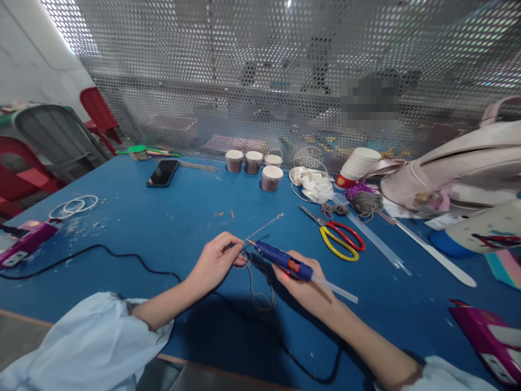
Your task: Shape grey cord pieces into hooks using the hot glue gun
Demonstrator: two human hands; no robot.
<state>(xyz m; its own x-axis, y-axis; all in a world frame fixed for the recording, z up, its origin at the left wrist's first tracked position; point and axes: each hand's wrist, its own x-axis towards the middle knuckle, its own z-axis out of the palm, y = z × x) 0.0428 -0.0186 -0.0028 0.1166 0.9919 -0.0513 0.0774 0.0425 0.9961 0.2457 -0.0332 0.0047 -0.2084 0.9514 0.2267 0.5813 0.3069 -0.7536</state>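
My right hand (303, 285) grips a blue hot glue gun (280, 258), with a clear glue stick (336, 289) jutting from its rear. Its nozzle is right beside the fingertips of my left hand (220, 260). Those fingers pinch a thin stem (266, 226) that slants up to the right and looks wrapped in grey yarn. From the pinch a loose grey strand (260, 304) loops down onto the blue table (195, 217). Whether the nozzle touches the stem I cannot tell.
Scissors (342, 241) with red and yellow handles lie to the right, near a grey yarn ball (366, 203). Several small cups (272, 179), a phone (163, 174) and paper cups (358, 165) stand or lie farther back. A black cord (138, 260) crosses the table. Purple power strips (488, 342) sit at both sides.
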